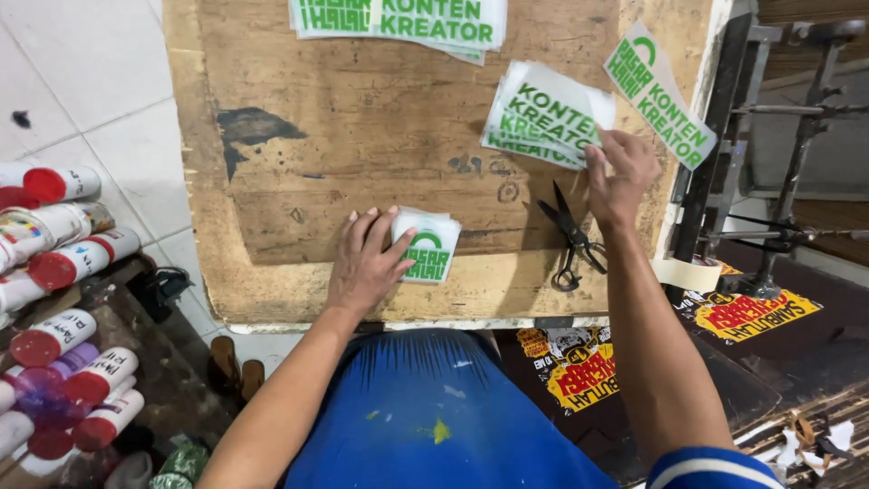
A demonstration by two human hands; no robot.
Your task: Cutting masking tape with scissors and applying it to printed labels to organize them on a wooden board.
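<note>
Red-capped white spray cans (63, 263) at 9 o'clock; left hand (365, 263) flat, fingers spread, pressing a small stack of green-printed clear stickers (429, 246) at centre; black scissors (570, 237) between; right hand (620, 172) pinching a larger sticker stack (543, 113) at 1 o'clock, long axis tilted toward 2.

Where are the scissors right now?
In the head view, the black scissors lie on the wooden board, right of centre, just beside the right hand.

The top sticker stack (398, 20) is cut off by the upper edge.
</note>
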